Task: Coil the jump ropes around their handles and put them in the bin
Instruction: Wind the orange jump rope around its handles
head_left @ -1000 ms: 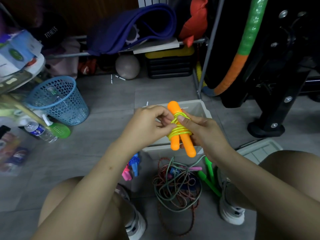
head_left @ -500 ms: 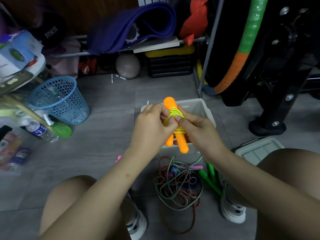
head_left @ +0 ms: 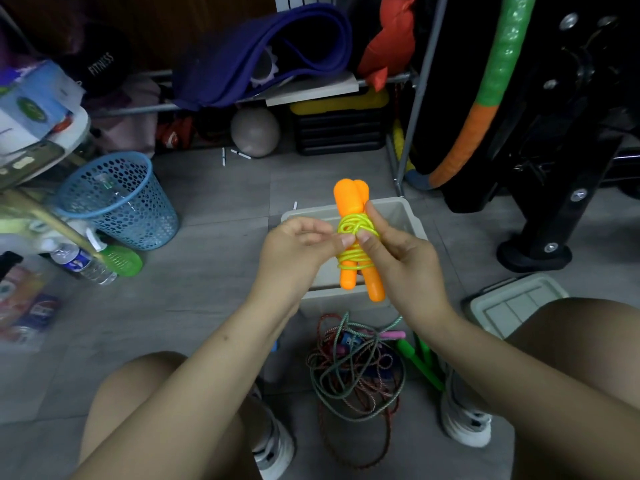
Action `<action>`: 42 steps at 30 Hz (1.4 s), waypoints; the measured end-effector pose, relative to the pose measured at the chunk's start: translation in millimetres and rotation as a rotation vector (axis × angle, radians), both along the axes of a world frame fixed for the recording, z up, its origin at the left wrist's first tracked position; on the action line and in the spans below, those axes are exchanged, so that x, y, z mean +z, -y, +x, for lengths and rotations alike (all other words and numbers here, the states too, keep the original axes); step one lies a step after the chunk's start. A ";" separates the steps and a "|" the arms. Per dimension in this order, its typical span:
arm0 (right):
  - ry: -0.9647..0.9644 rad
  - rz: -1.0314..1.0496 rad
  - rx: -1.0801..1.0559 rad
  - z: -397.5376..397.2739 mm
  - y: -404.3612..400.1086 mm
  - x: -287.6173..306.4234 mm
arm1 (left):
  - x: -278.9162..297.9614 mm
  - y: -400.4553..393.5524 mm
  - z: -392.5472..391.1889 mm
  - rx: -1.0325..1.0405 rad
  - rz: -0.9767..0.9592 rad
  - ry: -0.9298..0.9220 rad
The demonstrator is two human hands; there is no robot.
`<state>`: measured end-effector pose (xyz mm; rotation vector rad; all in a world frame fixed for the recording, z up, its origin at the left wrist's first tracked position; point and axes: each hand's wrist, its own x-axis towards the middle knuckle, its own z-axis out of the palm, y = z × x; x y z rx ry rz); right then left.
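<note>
- Clearly the bundle in hand is light: two orange handles (head_left: 358,244) laid side by side, bound at the middle by turns of a thin yellow-green rope (head_left: 354,237)
- Judging by its gloss, the cord is smooth, springy plastic, likely to slip and unwind if the pinch lets go; the handles look stiff and slick, and nothing here seems fragile
- Best hold, I would say, is across the wrapped middle, where a thumb can pin the coils against the handles
- Right hand (head_left: 403,258) does just that: thumb pressed on the front of the coils, index finger up along the handles' 3 o'clock side, the other fingers curled behind
- Left hand (head_left: 298,249) sits at the bundle's 9 o'clock, thumb and forefinger pinched together at the coils' edge; whether they hold the rope's loose end I cannot tell for certain
- Bundle stands nearly upright in the air, above and in front of the grey bin (head_left: 412,220), whose far rim shows at 12 o'clock from the hands
- On the floor at 6 o'clock from the bin lies a tangle of other ropes (head_left: 353,375), green and red braided cords, with pink and blue handles in it and green handles (head_left: 420,362) at its 3 o'clock
- Grey lid (head_left: 512,306) rests on the floor at 3 o'clock from the bin, and a blue mesh basket (head_left: 117,199) stands well apart at 9 o'clock
</note>
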<state>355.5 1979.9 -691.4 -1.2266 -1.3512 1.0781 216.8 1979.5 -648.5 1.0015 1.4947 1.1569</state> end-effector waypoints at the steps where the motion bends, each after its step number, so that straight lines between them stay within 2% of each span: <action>1: 0.045 0.029 0.007 0.1 -0.3 -0.1 | -0.2 -2.1 -1.6 0.012 -0.001 -0.009; 6: 0.267 0.166 0.015 6.2 -0.7 -0.1 | -2.1 -1.6 -7.4 -0.062 -0.007 -0.050; 11: 0.467 0.295 0.057 5.6 -4.6 2.2 | -1.2 -5.0 -19.2 -0.259 -0.076 0.041; 16: 0.485 0.367 0.091 4.1 -6.9 5.3 | -12.3 1.0 -13.6 -0.187 0.242 -0.338; 18: 0.562 0.462 0.047 2.3 -7.8 1.2 | -17.5 5.0 -11.1 -0.216 0.304 -0.422; 21: 0.665 0.493 0.057 3.0 -11.3 -7.1 | -22.7 7.0 -9.0 -0.247 0.341 -0.465; 24: 0.658 0.493 0.057 5.0 -11.3 -6.0 | -21.5 6.6 -7.4 -0.189 0.300 -0.307; 28: 0.670 0.453 0.035 6.1 -12.0 -1.5 | -25.0 0.4 -6.2 -0.108 0.104 -0.038; 32: 0.698 0.315 0.043 -4.1 -7.3 -10.2 | -33.0 -0.4 -7.4 -0.041 -0.249 0.469; 34: 0.724 0.320 0.085 -11.8 -7.3 -16.7 | -38.6 0.2 -13.1 -0.110 -0.335 0.465; 36: 0.703 0.287 0.194 -19.7 -9.4 -21.9 | -46.7 -1.0 -21.8 -0.053 -0.342 0.420; 39: 0.553 0.190 0.388 -39.1 -12.9 -36.8 | -61.5 -4.4 -47.9 0.083 -0.371 0.372; 42: 0.391 0.081 0.424 -70.7 -20.4 -60.6 | -79.2 -6.1 -80.5 0.114 -0.431 0.282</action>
